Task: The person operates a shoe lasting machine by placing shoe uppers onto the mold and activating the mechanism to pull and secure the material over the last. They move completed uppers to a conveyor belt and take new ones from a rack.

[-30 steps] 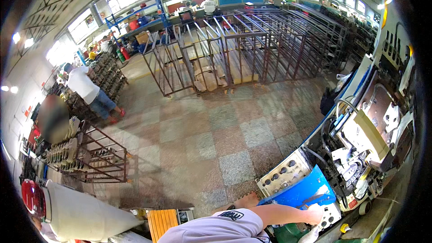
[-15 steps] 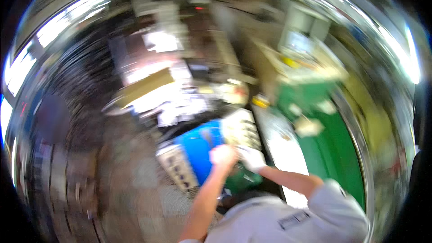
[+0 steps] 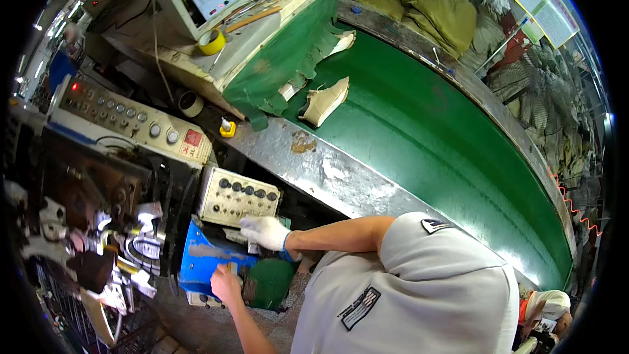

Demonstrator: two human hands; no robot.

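Note:
My left hand (image 3: 226,283), bare, is closed over the front edge of a blue metal panel (image 3: 203,262). Whatever its fingers hold, if anything, is hidden. My right hand (image 3: 264,233), in a white glove with a blue cuff, is just below a cream control box (image 3: 239,198) with a row of black knobs. Its fingers are curled next to a small grey metal part (image 3: 253,247), and I cannot make out whether they grip it. Dark green cloth (image 3: 268,283) covers the panel's near right side, between my forearms.
A metal ledge (image 3: 327,174) borders a green conveyor belt (image 3: 419,137) carrying beige shoe uppers (image 3: 325,101). At left stand a long control panel (image 3: 131,118) and shiny machine parts (image 3: 141,249). A workbench (image 3: 262,19) holds yellow tape (image 3: 211,42). Another person (image 3: 547,305) is at lower right.
The view has swung to the right and sharpened from blur, so the belt fills more of it. My hands stay by the blue panel, now farther apart from each other.

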